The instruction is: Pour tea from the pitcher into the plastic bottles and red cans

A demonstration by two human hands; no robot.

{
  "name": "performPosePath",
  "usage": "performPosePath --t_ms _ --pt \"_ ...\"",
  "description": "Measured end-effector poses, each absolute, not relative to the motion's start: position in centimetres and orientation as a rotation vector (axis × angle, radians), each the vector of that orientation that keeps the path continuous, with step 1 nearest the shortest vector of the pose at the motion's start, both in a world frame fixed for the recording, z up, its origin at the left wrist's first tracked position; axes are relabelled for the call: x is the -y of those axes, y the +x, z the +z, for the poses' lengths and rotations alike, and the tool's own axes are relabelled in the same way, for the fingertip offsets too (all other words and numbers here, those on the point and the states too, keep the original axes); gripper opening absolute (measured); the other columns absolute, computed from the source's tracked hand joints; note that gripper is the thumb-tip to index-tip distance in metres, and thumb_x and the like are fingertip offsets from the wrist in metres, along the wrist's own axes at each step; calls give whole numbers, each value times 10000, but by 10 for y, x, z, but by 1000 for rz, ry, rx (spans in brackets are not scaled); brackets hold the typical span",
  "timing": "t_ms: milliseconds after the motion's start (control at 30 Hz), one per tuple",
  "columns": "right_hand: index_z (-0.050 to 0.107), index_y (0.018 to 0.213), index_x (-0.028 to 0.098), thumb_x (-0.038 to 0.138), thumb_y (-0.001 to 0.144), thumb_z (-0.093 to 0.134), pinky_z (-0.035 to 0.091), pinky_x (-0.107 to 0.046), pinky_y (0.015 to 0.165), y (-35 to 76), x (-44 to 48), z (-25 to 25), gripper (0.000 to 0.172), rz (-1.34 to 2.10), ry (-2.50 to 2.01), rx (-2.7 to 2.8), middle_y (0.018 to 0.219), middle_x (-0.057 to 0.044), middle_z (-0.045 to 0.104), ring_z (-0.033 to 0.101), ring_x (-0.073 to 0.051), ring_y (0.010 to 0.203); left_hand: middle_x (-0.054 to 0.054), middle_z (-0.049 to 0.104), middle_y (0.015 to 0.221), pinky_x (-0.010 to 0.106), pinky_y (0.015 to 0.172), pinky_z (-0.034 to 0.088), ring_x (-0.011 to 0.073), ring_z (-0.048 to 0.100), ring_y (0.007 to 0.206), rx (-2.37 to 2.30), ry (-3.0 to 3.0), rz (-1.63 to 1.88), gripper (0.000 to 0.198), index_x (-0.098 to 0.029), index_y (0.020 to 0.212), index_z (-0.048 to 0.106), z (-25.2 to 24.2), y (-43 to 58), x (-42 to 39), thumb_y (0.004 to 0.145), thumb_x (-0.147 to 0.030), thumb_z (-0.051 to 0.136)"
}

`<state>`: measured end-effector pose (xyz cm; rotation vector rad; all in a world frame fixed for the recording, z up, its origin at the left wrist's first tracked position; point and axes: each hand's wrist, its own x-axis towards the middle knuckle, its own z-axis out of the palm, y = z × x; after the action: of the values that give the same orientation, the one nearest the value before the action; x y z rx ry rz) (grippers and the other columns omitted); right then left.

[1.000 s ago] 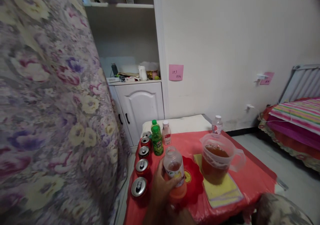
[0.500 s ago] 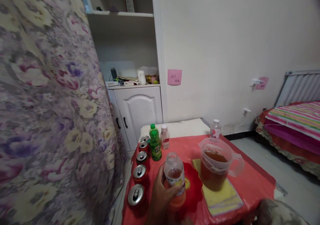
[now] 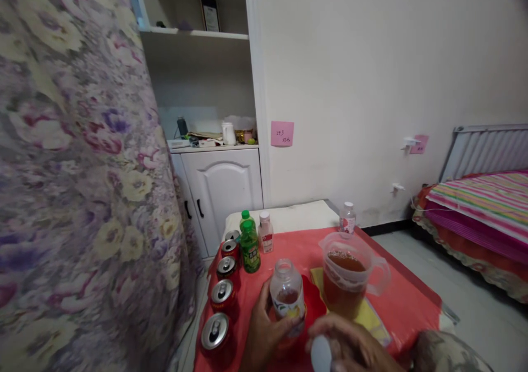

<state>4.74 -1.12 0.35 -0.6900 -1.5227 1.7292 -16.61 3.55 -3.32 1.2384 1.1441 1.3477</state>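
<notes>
My left hand [image 3: 262,333] is wrapped round an open clear bottle [image 3: 287,297] with a little orange-brown drink in it. The bottle stands upright on a red round mat [image 3: 315,308] on the red table [image 3: 412,311]. At the lower edge of the view my right hand [image 3: 352,350] is closed on a white bottle cap [image 3: 320,354], just right of and below the bottle. A clear plastic pitcher [image 3: 344,275] of brown tea stands to the bottle's right on a yellow cloth [image 3: 373,319].
Several red cans [image 3: 223,295] line the table's left edge. Behind them stand green bottles [image 3: 249,245] and a small pink-labelled bottle [image 3: 265,233]; another small bottle [image 3: 347,219] is at the far edge. A flowered curtain [image 3: 78,196] hangs left, a white cabinet [image 3: 223,187] behind, a bed [image 3: 478,207] right.
My right hand has come into view at the bottom, holding the white cap near the bottle. The view has tilted slightly; my left hand keeps its hold on the bottle.
</notes>
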Motion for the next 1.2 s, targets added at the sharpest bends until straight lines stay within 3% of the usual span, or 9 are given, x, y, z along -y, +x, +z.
performPosePath --t_ms 233,500,733,1000,1200 --pt "681 1140 316 393 844 782 533 -329 955 48 -23 59 322 1300 -637 1406 1198 -56 740 669 -229 1171 157 728 1265 381 977 543 348 668 1181 -1049 1205 1311 861 -172 1268 566 -26 -157 -34 482 -320 886" --pt "667 1090 253 328 811 790 472 -428 1079 19 -45 58 313 1161 -692 1484 1218 -80 716 647 -260 1209 137 727 1296 377 997 531 349 662 1214 -968 1237 1317 856 -197 1297 577 -44 -153 -34 514 -347 888" --pt "671 1125 243 322 843 746 484 -435 1059 21 -46 59 303 1167 -726 1603 1197 -79 709 650 -262 1178 139 710 1334 396 1045 502 370 629 1269 -929 1244 1297 879 -199 1310 578 -55 -154 -37 500 -307 902" --pt "635 1335 327 291 942 638 430 -433 1094 42 -48 82 395 1006 -773 2024 1302 -49 647 590 -239 1228 134 695 1351 387 1052 506 344 638 1256 -907 1315 1214 830 -195 1329 563 -47 -156 -35 561 -246 875" --pt "650 1230 313 246 909 672 440 -397 1057 49 -53 107 329 957 -818 2244 1212 -22 647 605 -222 1154 116 731 1292 391 1045 516 351 656 1224 -934 1299 1289 855 -202 1293 606 -60 -156 -38 489 -239 896"
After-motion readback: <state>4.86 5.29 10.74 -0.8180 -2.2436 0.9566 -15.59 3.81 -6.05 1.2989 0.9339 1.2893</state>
